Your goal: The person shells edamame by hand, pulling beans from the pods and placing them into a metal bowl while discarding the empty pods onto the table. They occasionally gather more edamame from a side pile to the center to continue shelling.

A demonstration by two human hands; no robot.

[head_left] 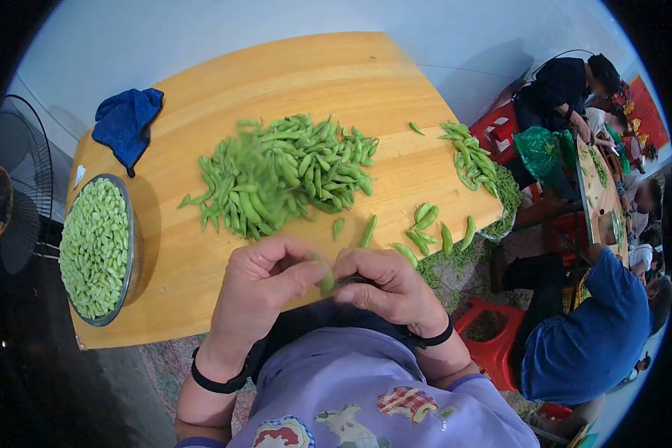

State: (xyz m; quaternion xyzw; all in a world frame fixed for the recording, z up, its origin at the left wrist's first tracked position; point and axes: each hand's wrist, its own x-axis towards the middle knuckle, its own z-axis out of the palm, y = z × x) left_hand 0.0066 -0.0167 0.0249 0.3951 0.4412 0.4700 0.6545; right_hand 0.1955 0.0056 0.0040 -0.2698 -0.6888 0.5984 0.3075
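Near the table's front edge, my left hand [265, 280] pinches a green edamame pod [327, 281], slightly blurred, between thumb and fingers. Close beside it, my right hand [387, 285] is closed, its fingers curled toward the thumb. A dark patch shows in its grip; I cannot make out what it is. Beyond both hands lies a large heap of edamame pods [299, 175], blurred in part. A few loose pods [425, 218] lie to the right. A metal bowl [133, 243] at the left is heaped with shelled light-green beans [93, 250].
The wooden table [336, 78] carries a blue cloth [127, 123] at back left. More pods [472, 155] lie at the right edge above a container of green pods [506, 198]. A fan [19, 187] stands left. At right are a red stool [493, 336] and people seated around another table.
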